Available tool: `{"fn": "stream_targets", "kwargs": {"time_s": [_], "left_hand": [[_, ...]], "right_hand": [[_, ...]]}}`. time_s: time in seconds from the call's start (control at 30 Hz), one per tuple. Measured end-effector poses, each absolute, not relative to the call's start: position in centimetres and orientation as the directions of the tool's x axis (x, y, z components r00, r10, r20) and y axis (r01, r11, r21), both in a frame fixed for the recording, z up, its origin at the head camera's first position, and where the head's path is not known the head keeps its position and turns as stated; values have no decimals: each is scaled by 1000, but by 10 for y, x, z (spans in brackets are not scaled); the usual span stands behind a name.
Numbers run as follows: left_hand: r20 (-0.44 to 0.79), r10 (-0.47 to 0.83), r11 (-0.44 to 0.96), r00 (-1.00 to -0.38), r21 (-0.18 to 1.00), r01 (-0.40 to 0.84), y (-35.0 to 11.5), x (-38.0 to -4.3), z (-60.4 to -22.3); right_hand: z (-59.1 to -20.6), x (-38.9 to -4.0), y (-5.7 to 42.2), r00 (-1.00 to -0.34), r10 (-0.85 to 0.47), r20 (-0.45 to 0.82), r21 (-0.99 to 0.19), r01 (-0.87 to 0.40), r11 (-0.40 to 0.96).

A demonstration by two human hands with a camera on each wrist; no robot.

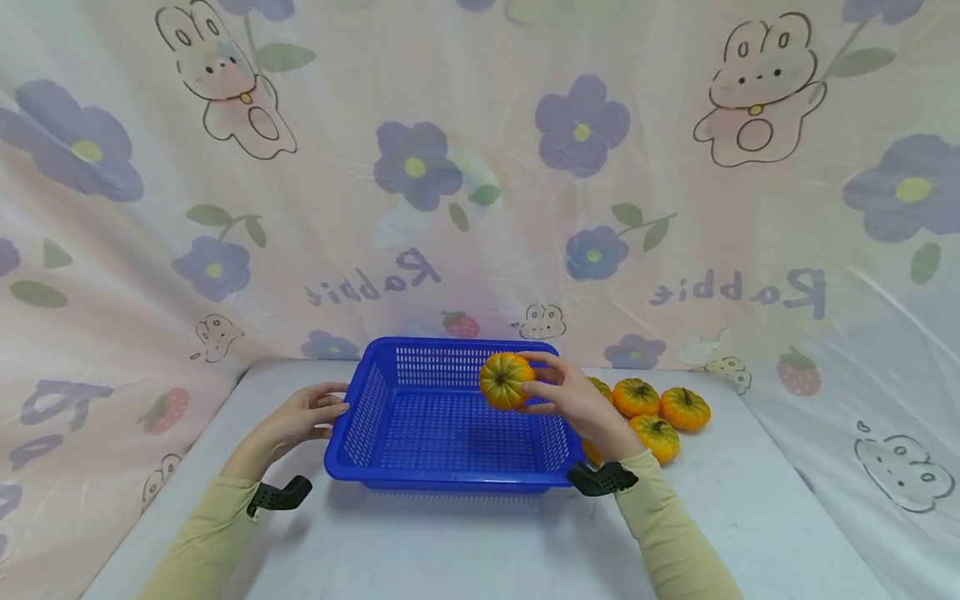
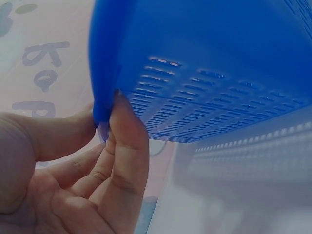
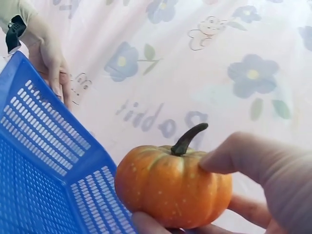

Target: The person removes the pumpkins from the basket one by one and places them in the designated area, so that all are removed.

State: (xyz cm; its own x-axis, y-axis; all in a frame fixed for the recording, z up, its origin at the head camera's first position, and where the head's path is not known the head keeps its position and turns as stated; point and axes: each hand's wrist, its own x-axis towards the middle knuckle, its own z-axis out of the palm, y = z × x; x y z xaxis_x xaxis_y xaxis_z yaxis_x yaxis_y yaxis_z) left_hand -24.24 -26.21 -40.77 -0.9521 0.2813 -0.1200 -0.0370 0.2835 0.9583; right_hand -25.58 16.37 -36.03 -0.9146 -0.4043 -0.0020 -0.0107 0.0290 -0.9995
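Note:
A small orange pumpkin (image 1: pixel 506 381) with a dark stem is held in my right hand (image 1: pixel 566 396), above the right part of a blue plastic basket (image 1: pixel 457 479). In the right wrist view, the thumb lies on top of the pumpkin (image 3: pixel 173 187) and the fingers curl beneath it. My left hand (image 1: pixel 300 417) pinches the basket's left rim between thumb and fingers, as the left wrist view shows on the basket wall (image 2: pixel 195 53). No pumpkin shows on the visible basket floor.
Several more pumpkins (image 1: pixel 684 408) stand on the white table (image 1: pixel 750 517) right of the basket, some partly hidden behind my right hand and wrist. A printed curtain (image 1: pixel 487 233) hangs behind and beside the table. Each wrist wears a black strap (image 1: pixel 281 493).

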Motion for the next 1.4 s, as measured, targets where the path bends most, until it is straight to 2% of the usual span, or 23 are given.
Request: {"fn": "stream_targets", "kwargs": {"time_s": [0.5, 0.8, 1.03, 1.23, 1.4], "left_hand": [[-141, 283, 285, -949, 957, -58, -262, -244, -408], [-158, 264, 283, -952, 956, -80, -261, -244, -408], [-135, 290, 275, -947, 960, -53, -262, -243, -407], [-141, 278, 277, -950, 959, -61, -261, -242, -406], [-138, 278, 277, -950, 959, -59, -262, -242, -408]], "right_hand": [[-361, -240, 231, -956, -292, -18, -998, 34, -51], [-363, -232, 272, -972, -237, 11, -998, 2, -55], [-371, -224, 302, -981, -192, -22, -1000, 24, -9], [-381, -218, 334, -988, -147, -39, -997, 47, -53], [-392, -213, 357, -991, -44, -128, -988, 131, -79]]}}
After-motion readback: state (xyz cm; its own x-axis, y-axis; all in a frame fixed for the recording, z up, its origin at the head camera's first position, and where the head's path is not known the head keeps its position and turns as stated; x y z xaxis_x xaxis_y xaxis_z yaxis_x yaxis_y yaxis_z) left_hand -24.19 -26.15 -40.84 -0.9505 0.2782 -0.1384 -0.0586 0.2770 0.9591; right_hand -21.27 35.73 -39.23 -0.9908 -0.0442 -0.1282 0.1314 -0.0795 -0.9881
